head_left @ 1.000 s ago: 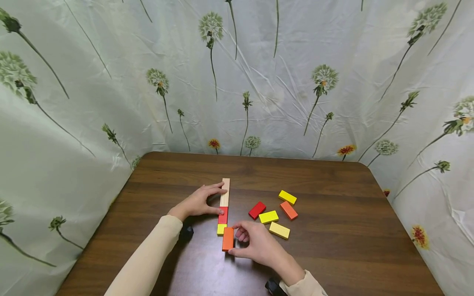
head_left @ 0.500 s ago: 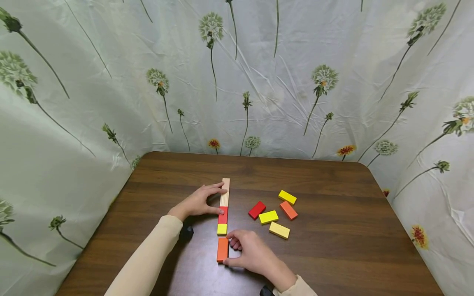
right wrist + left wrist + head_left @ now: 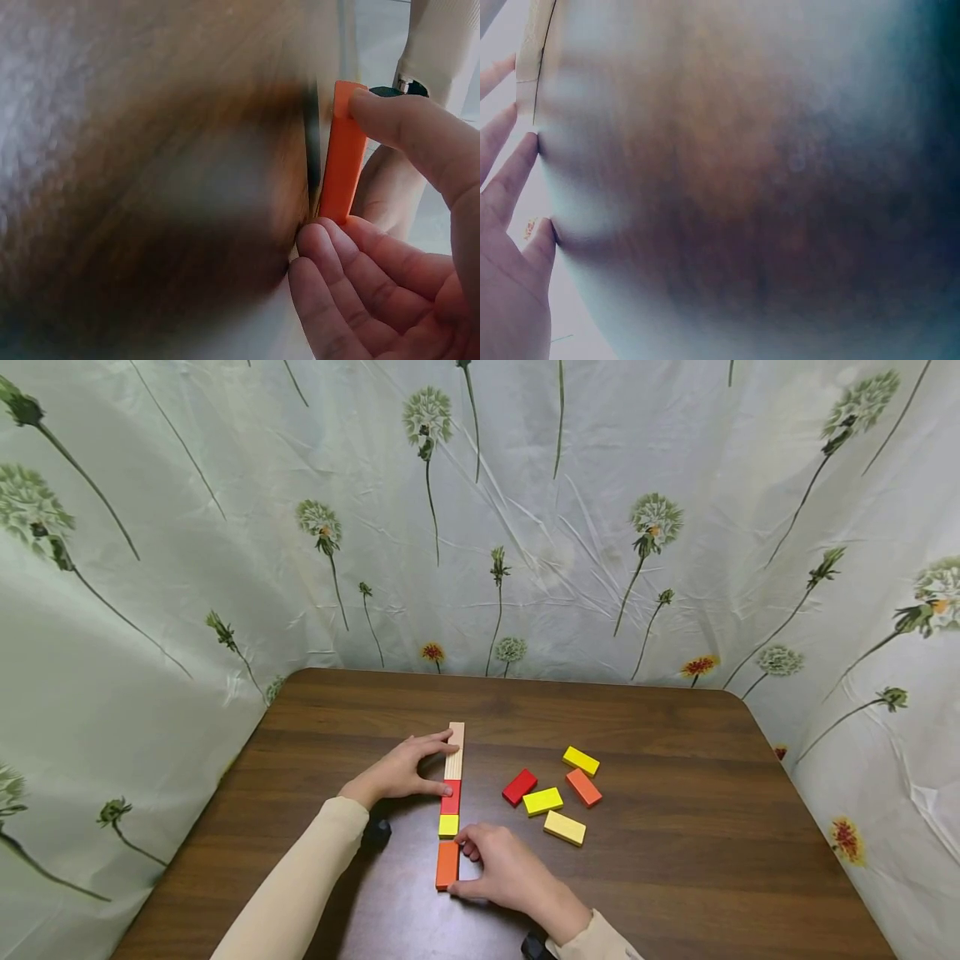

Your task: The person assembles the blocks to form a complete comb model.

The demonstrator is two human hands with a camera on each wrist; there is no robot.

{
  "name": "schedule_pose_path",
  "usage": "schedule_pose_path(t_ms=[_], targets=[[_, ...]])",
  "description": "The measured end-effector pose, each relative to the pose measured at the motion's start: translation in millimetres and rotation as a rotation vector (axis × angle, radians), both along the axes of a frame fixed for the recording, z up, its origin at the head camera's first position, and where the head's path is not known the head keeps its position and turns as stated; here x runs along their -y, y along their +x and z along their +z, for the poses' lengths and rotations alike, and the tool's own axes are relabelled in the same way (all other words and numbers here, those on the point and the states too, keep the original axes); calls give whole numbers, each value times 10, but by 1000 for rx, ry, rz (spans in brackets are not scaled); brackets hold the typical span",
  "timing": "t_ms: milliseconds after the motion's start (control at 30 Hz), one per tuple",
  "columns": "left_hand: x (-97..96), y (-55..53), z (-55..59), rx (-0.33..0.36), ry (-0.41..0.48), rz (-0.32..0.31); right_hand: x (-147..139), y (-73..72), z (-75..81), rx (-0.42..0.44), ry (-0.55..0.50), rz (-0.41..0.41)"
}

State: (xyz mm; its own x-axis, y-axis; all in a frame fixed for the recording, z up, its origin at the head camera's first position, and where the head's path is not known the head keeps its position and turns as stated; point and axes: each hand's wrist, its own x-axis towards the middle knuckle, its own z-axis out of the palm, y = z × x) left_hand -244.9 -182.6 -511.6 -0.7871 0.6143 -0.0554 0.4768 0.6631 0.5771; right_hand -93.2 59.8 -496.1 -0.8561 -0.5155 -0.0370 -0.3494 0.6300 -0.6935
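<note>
A row of wooden blocks runs toward me on the table in the head view: a pale block, a red block, then a yellow block. My left hand rests spread along the row, its fingers at the pale block and its thumb on the red one. At the near end, my right hand pinches an orange block lengthwise between thumb and fingers. That block lies in line with the row, very close to the yellow one; whether they touch, I cannot tell. The right wrist view shows the thumb on the orange block's end.
Several loose blocks lie to the right of the row: a red one, two yellow ones, an orange one and a pale yellow one. The brown wooden table ends at a flower-printed curtain.
My right hand has brought the orange block left and nearer to me, from beside the yellow block to the row's near end, then slightly up toward it. The left hand has stayed put.
</note>
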Motion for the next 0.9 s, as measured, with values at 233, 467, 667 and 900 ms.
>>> schedule_pose_path(t_ms=[233,467,667,900], targets=[[-13,-10,-9,3,-4,0,23,6,8,-59,80,8],[-11,-10,-6,13,-11,9,36,33,39,-94,136,16],[-9,-13,-16,14,-17,10,29,50,28,-141,133,28],[-13,-21,-12,10,-16,10,39,35,31,-151,149,32]])
